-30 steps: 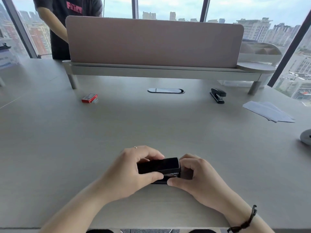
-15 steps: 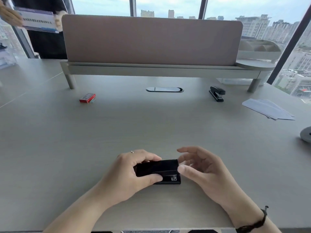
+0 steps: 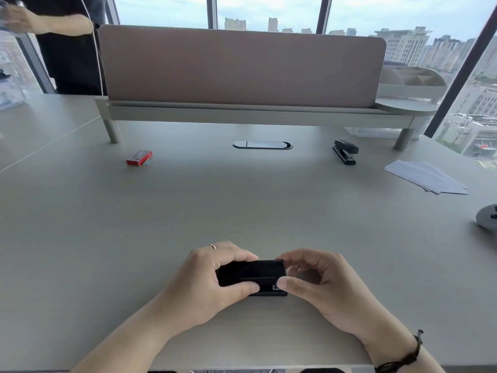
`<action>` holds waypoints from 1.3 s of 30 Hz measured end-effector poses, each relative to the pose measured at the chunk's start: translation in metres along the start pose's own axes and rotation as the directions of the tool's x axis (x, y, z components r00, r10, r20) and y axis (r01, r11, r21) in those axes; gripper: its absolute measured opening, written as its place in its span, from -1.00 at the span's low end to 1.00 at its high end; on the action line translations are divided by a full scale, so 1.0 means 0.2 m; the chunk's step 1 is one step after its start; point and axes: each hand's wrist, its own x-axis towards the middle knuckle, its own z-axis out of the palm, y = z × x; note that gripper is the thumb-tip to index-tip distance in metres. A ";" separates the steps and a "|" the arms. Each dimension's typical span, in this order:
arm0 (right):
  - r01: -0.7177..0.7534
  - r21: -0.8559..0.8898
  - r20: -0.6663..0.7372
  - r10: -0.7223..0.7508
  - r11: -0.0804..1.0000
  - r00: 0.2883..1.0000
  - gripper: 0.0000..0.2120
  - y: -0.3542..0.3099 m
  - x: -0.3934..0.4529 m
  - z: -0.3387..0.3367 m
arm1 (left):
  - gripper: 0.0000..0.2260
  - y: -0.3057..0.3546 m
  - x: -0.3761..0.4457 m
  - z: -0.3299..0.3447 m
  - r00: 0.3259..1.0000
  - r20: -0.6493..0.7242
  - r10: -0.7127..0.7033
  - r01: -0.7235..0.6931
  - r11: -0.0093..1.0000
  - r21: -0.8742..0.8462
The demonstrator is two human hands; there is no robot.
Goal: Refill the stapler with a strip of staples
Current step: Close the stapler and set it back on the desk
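Observation:
A small black stapler (image 3: pixel 258 273) lies on the desk near the front edge. My left hand (image 3: pixel 212 286) wraps around its left half, thumb under and fingers over the top. My right hand (image 3: pixel 320 286) touches its right end, forefinger on the top corner and thumb at the metal front by the base. A red staple box (image 3: pixel 139 158) sits far back on the left, out of both hands' reach. No loose staple strip is visible.
A second black stapler (image 3: pixel 345 152) stands at the back right, white paper sheets (image 3: pixel 426 176) beside it. A grey device (image 3: pixel 488 217) lies at the right edge. A divider shelf (image 3: pixel 242 111) spans the back. Another person stands behind at the left.
My right hand, spread apart from the stapler half a second ago, has come back onto its right end. The left hand's grip has held. The person behind has moved an arm.

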 end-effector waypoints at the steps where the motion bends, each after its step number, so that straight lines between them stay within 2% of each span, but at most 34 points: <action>1: -0.001 -0.003 0.006 0.001 1.000 1.000 -0.83 0.00 0.00 0.00 | -0.71 0.00 0.00 0.00 1.000 0.003 0.001 -0.001 1.000 -0.001; 19: -0.023 -0.020 0.017 0.023 1.000 1.000 -0.79 -0.02 -0.01 0.01 | -0.68 -0.01 -0.01 -0.02 1.000 -0.010 0.016 -0.016 1.000 -0.019; 26: -0.049 -0.124 0.009 0.051 0.991 0.999 -0.65 -0.03 -0.02 0.03 | -0.67 -0.05 -0.01 -0.05 0.983 -0.179 0.032 -0.002 0.987 0.161; 28: -0.033 -0.138 0.014 0.035 0.990 0.999 -0.62 -0.02 -0.02 0.03 | -0.69 -0.05 -0.01 -0.05 0.980 -0.195 0.027 0.006 0.986 0.168; 30: -0.014 -0.128 0.019 0.017 0.992 1.000 -0.64 -0.02 -0.02 0.04 | -0.71 -0.04 -0.02 -0.06 0.983 -0.184 -0.003 0.031 0.988 0.150; 35: 0.009 -0.110 0.041 -0.005 0.994 0.999 -0.84 -0.01 -0.02 0.04 | -0.67 0.02 -0.06 -0.05 0.994 -0.049 -0.097 0.102 0.988 0.116; 39: -0.012 -0.096 0.061 0.018 0.995 0.998 -0.85 -0.02 -0.02 0.04 | -0.56 0.04 -0.09 -0.06 0.991 0.007 -0.131 0.130 0.987 0.093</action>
